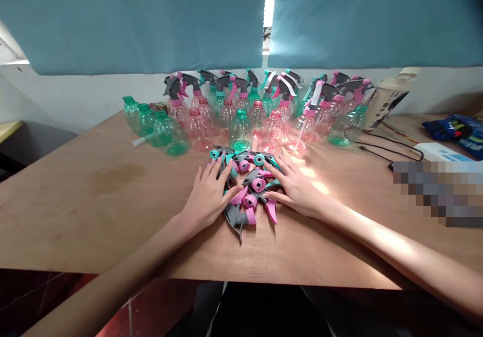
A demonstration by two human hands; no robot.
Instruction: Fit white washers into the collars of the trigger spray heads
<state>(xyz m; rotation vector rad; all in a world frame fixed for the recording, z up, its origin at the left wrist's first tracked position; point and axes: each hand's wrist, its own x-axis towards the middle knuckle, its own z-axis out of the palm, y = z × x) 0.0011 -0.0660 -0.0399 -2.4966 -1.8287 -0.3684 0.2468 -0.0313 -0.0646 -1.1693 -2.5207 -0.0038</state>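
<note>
A heap of loose spray-trigger heads [247,183] in grey, pink and teal lies on the wooden table [94,201] in front of me. My left hand [209,193] rests flat against the heap's left side, fingers spread and open. My right hand [296,186] lies flat against its right side, fingers stretched out, fingertips touching the triggers. Neither hand grips anything. Behind the heap stand several clear pink and green plastic bottles [241,128]; those in the back rows carry trigger heads [287,88], the front ones are uncapped.
Uncapped green bottles [151,123] stand at the back left. A beige container [392,98] is at the back right, with black cables [377,148], a white box [439,152] and a blue packet [455,128]. Blue curtains hang behind. The table's near edge is close to me.
</note>
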